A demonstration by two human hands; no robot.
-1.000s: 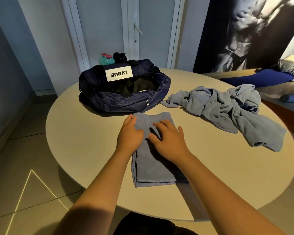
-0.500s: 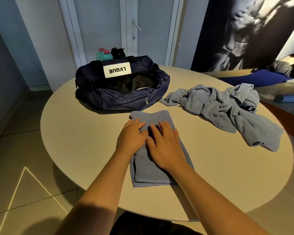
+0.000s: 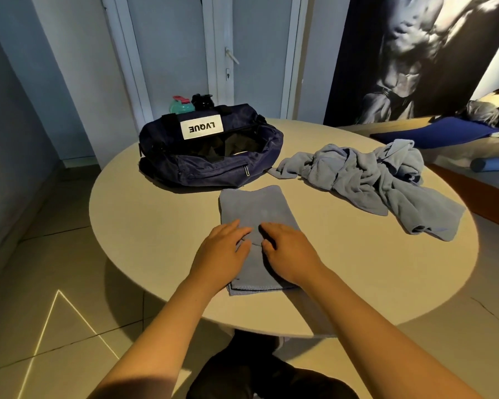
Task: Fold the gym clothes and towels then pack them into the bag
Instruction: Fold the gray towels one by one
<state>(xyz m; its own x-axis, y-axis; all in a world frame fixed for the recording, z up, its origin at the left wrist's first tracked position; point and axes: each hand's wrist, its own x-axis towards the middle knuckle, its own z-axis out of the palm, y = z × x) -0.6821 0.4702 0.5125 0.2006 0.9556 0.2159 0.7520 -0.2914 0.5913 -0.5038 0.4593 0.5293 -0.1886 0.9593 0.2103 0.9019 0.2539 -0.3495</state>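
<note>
Where bag point(image 3: 208, 175) gapes open, dark items point(image 3: 228, 146) inside

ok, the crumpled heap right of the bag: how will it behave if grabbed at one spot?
Probably floppy: the heap lies in loose twists and folds, so it would likely trail and unravel, not lift as one. Looks like soft fleecy cloth, so likely light, and may drag on the table rather than slide.

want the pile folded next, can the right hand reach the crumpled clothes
Probably yes: the right hand rests on the folded towel, and only bare table separates it from the crumpled clothes.
</note>
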